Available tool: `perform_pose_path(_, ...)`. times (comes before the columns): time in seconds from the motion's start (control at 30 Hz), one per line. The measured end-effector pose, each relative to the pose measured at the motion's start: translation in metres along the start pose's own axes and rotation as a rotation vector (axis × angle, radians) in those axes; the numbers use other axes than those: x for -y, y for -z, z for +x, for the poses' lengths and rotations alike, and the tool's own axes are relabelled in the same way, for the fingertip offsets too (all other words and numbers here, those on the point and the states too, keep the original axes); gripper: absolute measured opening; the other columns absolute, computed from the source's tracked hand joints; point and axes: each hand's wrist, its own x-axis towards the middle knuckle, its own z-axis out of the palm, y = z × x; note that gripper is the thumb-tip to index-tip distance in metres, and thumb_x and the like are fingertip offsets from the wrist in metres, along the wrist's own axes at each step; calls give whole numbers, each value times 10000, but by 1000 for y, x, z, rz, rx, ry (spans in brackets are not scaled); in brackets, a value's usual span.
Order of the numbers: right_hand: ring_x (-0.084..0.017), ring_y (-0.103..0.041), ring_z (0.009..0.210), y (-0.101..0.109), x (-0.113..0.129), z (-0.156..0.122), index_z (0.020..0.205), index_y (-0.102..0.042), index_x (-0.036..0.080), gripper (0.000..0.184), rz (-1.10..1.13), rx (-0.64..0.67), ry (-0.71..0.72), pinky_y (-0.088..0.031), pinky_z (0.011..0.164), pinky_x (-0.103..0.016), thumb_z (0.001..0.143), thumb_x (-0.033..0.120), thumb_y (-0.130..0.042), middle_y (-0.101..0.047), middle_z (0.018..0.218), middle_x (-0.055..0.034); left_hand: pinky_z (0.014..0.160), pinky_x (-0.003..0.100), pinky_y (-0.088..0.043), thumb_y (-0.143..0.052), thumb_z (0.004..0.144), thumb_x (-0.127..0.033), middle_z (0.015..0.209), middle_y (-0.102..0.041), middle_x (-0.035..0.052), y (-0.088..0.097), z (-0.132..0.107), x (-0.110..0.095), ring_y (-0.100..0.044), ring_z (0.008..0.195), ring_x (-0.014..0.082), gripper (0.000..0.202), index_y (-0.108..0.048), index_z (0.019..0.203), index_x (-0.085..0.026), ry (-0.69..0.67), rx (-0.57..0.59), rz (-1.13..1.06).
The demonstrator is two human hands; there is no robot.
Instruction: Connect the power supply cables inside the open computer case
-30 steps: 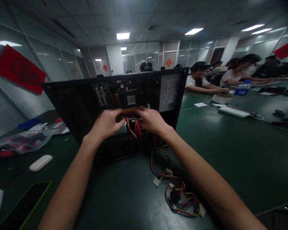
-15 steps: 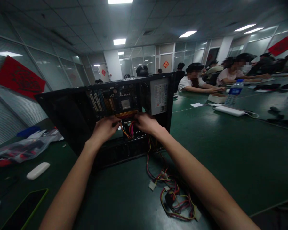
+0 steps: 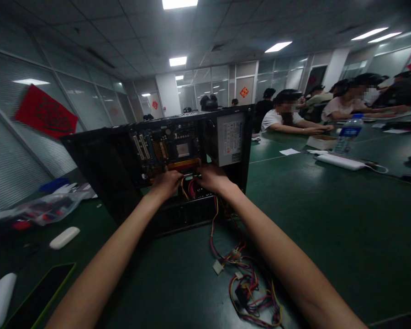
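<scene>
An open black computer case (image 3: 102,169) stands upright on the table, its inside facing me. In it are a motherboard (image 3: 157,146) with a bare square chip and, at the upper right, a grey power supply (image 3: 232,137). My left hand (image 3: 169,182) is closed at the board's lower edge; what its fingers grip is hidden. Across from it, my right hand (image 3: 210,177) is closed at the upper end of a power cable (image 3: 192,188) with red and yellow wires. These wires bend down between both hands. More cables with white plugs (image 3: 218,267) spill onto the table.
Left of the case lie a clear plastic bag (image 3: 51,208), a white oval case (image 3: 65,238) and a phone (image 3: 41,292). To the right are a water bottle (image 3: 349,132), a white power bank (image 3: 340,161) and an open box (image 3: 321,141). Several people sit further back.
My left hand has shifted right, nearer to my right hand, with its fingers still at the board's lower edge. The whole view has swung slightly left.
</scene>
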Motion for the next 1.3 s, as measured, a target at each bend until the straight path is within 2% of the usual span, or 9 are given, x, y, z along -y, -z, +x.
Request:
perform_pose_path(0.27, -288, -674, 1057, -4, -1, -1, 1121, -701, 185, 327, -18, -43, 18, -497, 782, -333, 933, 417, -567, -715, 1165, -117, 799, 312, -517, -505, 964, -219, 1148, -731, 76, -2, 3, -1, -694, 1032, 243, 294, -755, 1120, -228, 32, 14, 13)
perform_pose_path(0.43, -289, -677, 1051, -2, 2, -4, 1134, -699, 189, 343, -40, -6, 6, -500, 776, -335, 936, 436, -567, -716, 1177, -122, 813, 332, -525, -524, 952, -239, 1161, -727, 93, -2, 2, -5, -698, 1021, 261, 304, -751, 1153, -238, 72, 32, 39)
perform_pose_path(0.67, -276, -676, 1038, -3, 4, -3, 1108, -697, 182, 300, -63, 10, 69, -494, 759, -319, 925, 393, -588, -711, 1161, -119, 796, 339, -532, -486, 966, -291, 1115, -739, 118, -5, 3, -7, -708, 999, 280, 318, -769, 1088, -213, 130, 42, 89)
perform_pose_path(0.9, -268, -681, 1018, -1, 12, -5, 1106, -693, 171, 280, -129, 45, 68, -500, 763, -316, 966, 362, -542, -699, 1171, -121, 790, 337, -532, -477, 965, -310, 1099, -741, 130, -6, 3, -7, -706, 998, 286, 329, -766, 1065, -189, 135, 29, 92)
perform_pose_path(1.1, -264, -673, 1055, 0, 15, -7, 1230, -645, 176, 314, -154, 62, 87, -512, 821, -328, 983, 328, -524, -666, 1227, -128, 794, 331, -530, -485, 963, -314, 1096, -740, 134, -7, 2, -7, -708, 992, 278, 318, -758, 1062, -184, 143, 7, 75)
perform_pose_path(1.3, -250, -660, 1029, 0, 17, -2, 1147, -691, 148, 311, -202, 86, 195, -503, 821, -319, 1017, 280, -441, -634, 1195, -154, 789, 340, -532, -489, 958, -307, 1084, -742, 137, -5, 0, -9, -712, 989, 286, 311, -756, 1059, -182, 149, 7, 64)
